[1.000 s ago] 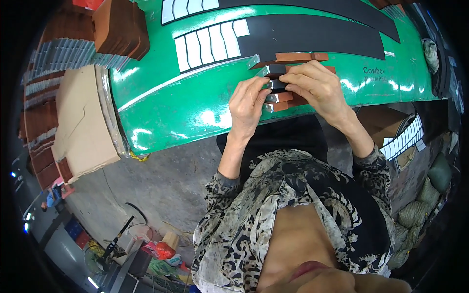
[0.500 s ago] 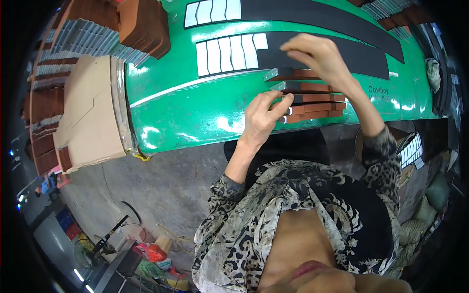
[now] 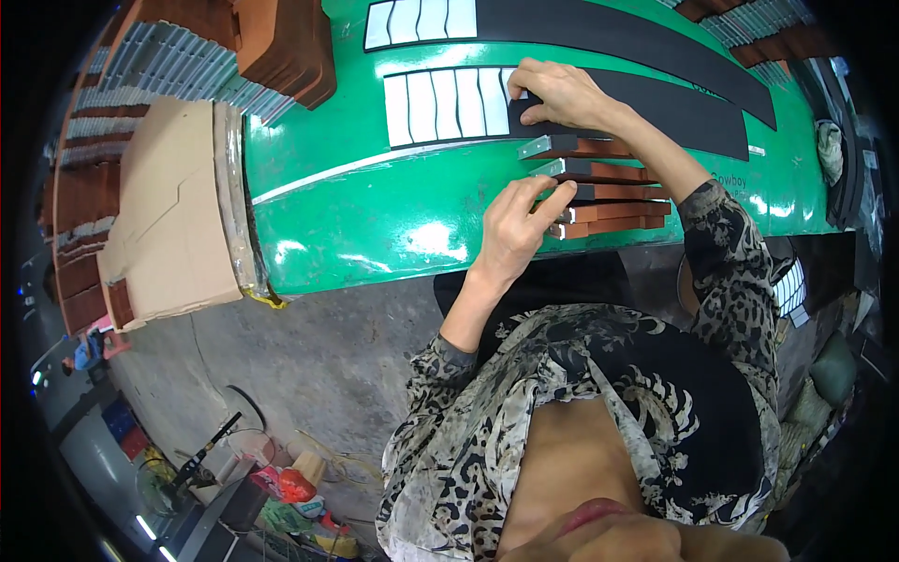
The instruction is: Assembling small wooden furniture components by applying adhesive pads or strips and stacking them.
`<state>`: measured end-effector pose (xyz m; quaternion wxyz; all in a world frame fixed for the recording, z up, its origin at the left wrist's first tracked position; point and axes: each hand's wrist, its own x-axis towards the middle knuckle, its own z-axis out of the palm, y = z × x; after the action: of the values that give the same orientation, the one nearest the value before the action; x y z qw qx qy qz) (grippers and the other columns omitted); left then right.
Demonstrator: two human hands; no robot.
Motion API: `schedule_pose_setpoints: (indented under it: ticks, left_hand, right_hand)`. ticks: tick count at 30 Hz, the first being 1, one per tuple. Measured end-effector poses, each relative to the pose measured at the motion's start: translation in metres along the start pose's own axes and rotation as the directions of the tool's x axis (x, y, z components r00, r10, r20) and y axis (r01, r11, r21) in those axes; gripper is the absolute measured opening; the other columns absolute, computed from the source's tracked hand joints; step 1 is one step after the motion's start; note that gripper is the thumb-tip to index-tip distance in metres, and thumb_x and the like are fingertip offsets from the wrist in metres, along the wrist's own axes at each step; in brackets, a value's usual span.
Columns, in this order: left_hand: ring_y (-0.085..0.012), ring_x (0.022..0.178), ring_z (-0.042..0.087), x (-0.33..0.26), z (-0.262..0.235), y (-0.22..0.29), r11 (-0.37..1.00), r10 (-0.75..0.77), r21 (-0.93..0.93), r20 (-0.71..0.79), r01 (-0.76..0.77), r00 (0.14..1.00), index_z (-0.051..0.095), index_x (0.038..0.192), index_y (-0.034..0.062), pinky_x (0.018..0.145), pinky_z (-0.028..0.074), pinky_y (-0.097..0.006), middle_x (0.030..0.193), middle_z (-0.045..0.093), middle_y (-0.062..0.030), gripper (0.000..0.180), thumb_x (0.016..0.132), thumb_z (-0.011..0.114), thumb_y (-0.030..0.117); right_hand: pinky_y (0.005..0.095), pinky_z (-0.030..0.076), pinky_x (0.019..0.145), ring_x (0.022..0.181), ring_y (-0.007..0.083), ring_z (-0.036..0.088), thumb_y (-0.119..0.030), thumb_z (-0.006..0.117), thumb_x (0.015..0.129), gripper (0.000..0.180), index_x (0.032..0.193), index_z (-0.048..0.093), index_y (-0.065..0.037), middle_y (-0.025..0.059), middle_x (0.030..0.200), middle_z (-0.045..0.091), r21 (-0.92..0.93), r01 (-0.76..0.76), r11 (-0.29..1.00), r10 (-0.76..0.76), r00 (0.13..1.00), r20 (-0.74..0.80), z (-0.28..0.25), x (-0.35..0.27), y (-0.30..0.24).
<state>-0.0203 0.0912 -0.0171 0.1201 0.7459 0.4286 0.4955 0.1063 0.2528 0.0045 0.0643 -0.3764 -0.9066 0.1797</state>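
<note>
My left hand [image 3: 513,223] is at the left ends of a stack of brown, dark-ended blocks [image 3: 618,194] near the table's front edge. Its thumb and forefinger are drawn together there; what lies between them is hidden. Beyond the stack, my right hand [image 3: 569,97] reaches over the nearer black strip [image 3: 646,108]. Its curled fingertips touch down where the strip's white wavy-lined pieces [image 3: 445,105] end, thumb and forefinger apart. Silvery faces show on some block ends. A second black strip [image 3: 599,36], also bearing white pieces [image 3: 421,23], lies farther back.
The green table [image 3: 328,225] spans the view. At the left stand piled brown and silvery pieces [image 3: 178,66] and a cardboard sheet [image 3: 173,206]. More such pieces [image 3: 749,28] are at the far right. A whitish cloth bundle [image 3: 830,150] lies near the right edge.
My right hand has moved left and down onto the nearer strip, at the edge of its white pieces. My left hand stays by the block ends. The view has shifted slightly.
</note>
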Motion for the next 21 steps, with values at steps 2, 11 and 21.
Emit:
schedule_pose_setpoints:
  ticks: [2, 11, 21]
  left_hand:
    - [-0.0244, 0.079, 0.061, 0.001, 0.000, 0.001, 1.000, -0.017, -0.007, 0.006, 0.017, 1.000, 0.063, 0.104, 0.0088, 0.064, 0.051, -0.032, 0.092, 0.059, -0.0096, 0.040, 0.064, 0.063, 0.000]
    - [-0.0261, 0.084, 0.061, -0.002, -0.002, 0.010, 0.993, -0.107, -0.061, -0.064, 0.103, 0.992, 0.060, 0.105, 0.0032, 0.068, 0.051, -0.032, 0.099, 0.060, -0.0125, 0.035, 0.072, 0.067, -0.007]
    - [-0.0268, 0.095, 0.058, -0.029, -0.005, 0.024, 0.972, -0.193, -0.126, 0.056, 0.199, 0.980, 0.056, 0.110, 0.0033, 0.079, 0.048, -0.034, 0.106, 0.057, -0.0130, 0.044, 0.070, 0.073, 0.001]
  right_hand:
    - [0.0400, 0.046, 0.073, 0.087, 0.0286, 0.057, -0.020, 0.075, 0.068, 0.031, 0.089, 0.056, -0.009, 0.0060, 0.091, 0.057, 0.019, -0.015, 1.000, 0.015, 1.000, -0.015, 0.001, -0.002, 0.004]
    - [0.0260, 0.035, 0.055, 0.064, 0.0087, 0.039, -0.027, 0.073, 0.075, 0.033, 0.080, 0.049, -0.005, -0.0020, 0.068, 0.043, 0.446, -0.235, 0.864, 0.332, 0.931, -0.153, -0.012, -0.010, 0.013]
    - [0.0287, 0.048, 0.078, 0.079, 0.0103, 0.057, -0.025, 0.068, 0.078, 0.026, 0.091, 0.055, -0.005, -0.0006, 0.081, 0.056, 0.890, -0.191, 0.413, 0.498, 0.866, -0.046, -0.063, -0.131, -0.023]
